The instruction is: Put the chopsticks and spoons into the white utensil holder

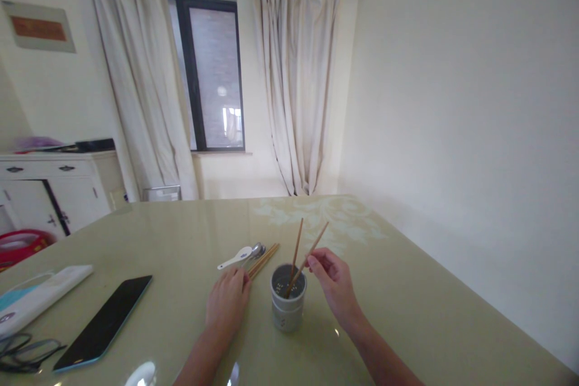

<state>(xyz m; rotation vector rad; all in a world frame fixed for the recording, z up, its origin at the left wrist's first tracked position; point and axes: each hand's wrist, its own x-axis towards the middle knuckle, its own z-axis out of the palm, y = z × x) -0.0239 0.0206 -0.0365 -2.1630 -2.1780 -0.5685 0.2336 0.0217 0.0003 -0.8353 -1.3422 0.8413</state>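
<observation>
A grey cylindrical utensil holder [287,309] stands on the glossy green table [407,313]. Two wooden chopsticks [298,253] lean inside it, tips down. My right hand [333,286] pinches the upper part of the right chopstick, just beside the holder. My left hand [227,304] rests palm down on the table left of the holder, its fingertips on the ends of more chopsticks [263,260] lying flat. A white ceramic spoon [234,259] and a metal spoon [256,251] lie beyond those fingers.
A dark phone [105,321] lies on the table's left, with glasses [25,354] and a white box [38,295] nearer the edge. A white cabinet [54,190], curtains [296,84] and a window [210,72] stand behind; a plain wall runs along the right.
</observation>
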